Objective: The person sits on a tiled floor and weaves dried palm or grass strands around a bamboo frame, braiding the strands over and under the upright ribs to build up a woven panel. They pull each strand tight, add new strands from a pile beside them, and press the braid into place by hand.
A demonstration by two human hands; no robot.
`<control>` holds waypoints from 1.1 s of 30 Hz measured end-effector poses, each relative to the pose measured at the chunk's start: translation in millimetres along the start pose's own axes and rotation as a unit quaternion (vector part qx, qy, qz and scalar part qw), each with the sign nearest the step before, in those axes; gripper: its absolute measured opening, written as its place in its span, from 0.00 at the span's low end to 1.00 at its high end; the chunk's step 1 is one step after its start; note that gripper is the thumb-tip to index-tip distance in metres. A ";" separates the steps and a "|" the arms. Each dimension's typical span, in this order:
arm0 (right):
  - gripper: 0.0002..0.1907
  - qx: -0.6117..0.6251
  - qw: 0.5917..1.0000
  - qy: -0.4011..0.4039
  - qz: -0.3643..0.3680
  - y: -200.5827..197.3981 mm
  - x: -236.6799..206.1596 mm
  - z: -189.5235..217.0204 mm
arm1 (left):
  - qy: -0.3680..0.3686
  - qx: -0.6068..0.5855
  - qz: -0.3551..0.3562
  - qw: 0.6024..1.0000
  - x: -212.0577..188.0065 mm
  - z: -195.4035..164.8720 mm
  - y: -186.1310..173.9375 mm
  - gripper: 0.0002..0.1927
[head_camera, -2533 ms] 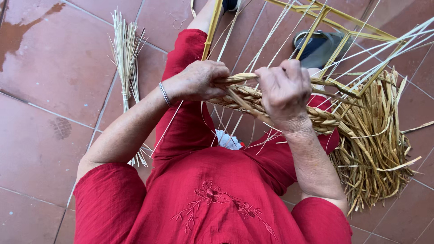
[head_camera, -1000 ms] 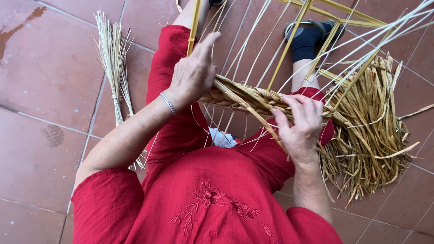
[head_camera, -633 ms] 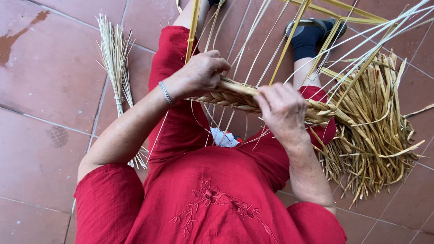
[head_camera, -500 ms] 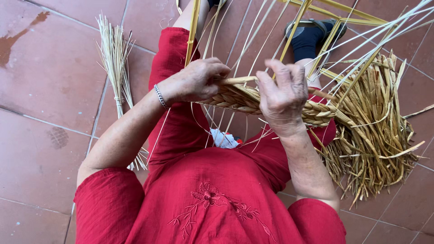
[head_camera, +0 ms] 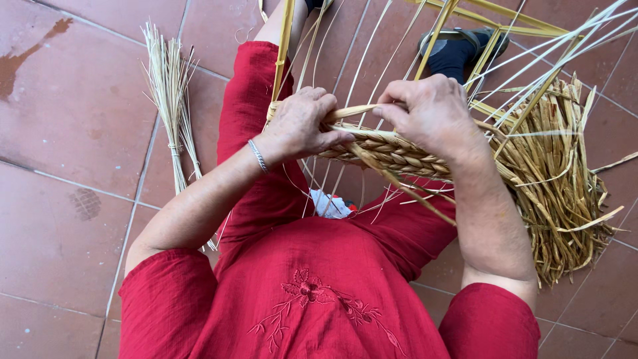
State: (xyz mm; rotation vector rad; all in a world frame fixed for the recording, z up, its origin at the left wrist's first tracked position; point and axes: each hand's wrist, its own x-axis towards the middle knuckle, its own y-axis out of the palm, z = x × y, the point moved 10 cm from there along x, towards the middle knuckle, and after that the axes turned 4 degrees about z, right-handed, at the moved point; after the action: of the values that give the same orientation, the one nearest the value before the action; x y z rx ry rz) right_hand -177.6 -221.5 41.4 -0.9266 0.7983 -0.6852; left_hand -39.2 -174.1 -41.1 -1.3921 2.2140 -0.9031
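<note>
Straw braid (head_camera: 392, 154), golden, lies across the lap over red trousers (head_camera: 266, 119), between both hands. Left hand (head_camera: 302, 126): fingers curled shut around the braid's left end, thumb on top. Right hand (head_camera: 432, 113): fingers closed, pinching a flat strand (head_camera: 352, 112) just above the braid. Thin upright stakes (head_camera: 372, 46) rise behind the hands. Loose straw pile (head_camera: 565, 179) on tile floor (head_camera: 66, 133) at right. Tied straw bundle (head_camera: 171, 100) well apart at left. Silver bracelet (head_camera: 257, 155) on left wrist.
</note>
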 end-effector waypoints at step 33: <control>0.16 -0.079 0.952 -0.084 -0.283 39.6 -91.4 41.4 | 0.055 0.058 -0.105 0.991 3.9 0.0 -3.6 0.26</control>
State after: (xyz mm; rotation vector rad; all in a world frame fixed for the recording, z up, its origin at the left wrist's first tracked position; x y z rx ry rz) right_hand -185.2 -114.1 48.4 -1.3631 0.4343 -1.0324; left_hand -38.5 -178.7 -38.5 -1.5754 2.0808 -1.1893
